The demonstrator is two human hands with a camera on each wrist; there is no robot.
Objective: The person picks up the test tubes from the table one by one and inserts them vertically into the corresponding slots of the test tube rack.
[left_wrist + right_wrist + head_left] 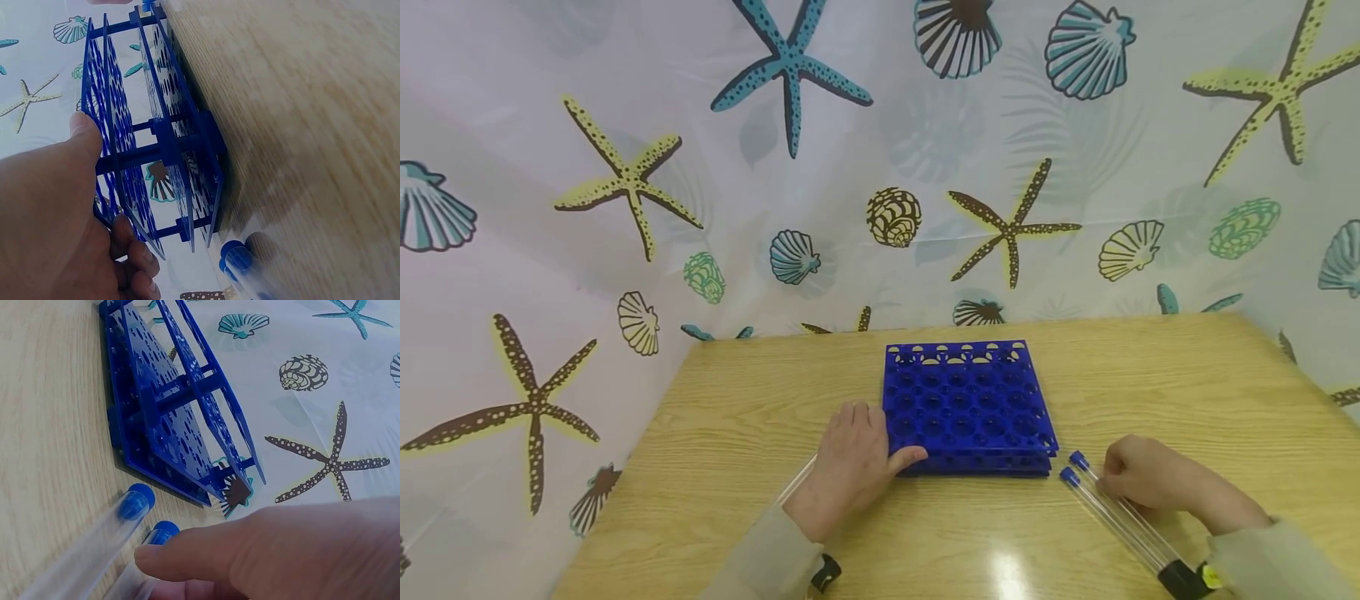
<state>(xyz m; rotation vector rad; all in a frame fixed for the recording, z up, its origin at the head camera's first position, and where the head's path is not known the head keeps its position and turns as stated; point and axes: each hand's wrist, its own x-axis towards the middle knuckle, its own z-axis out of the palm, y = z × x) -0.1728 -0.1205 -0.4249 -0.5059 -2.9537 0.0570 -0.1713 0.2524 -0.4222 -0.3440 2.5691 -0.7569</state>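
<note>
A blue test tube rack (962, 408) with several tiers of round holes stands on the table. My left hand (850, 462) grips its near left side, thumb (85, 134) on the top tier and fingers curled at the edge in the left wrist view. To the right of the rack lie two clear test tubes with blue caps, side by side. My right hand (1150, 479) pinches the farther test tube (164, 532) just below its cap. The nearer test tube (1108, 515) lies untouched alongside it. Some right-hand fingers are hidden behind the thumb.
Another clear tube (799, 479) lies left of the rack, partly hidden under my left forearm; blue caps (234, 255) show there in the left wrist view. The wooden table (760, 375) meets a shell-and-starfish printed curtain (835, 167) at the back and sides.
</note>
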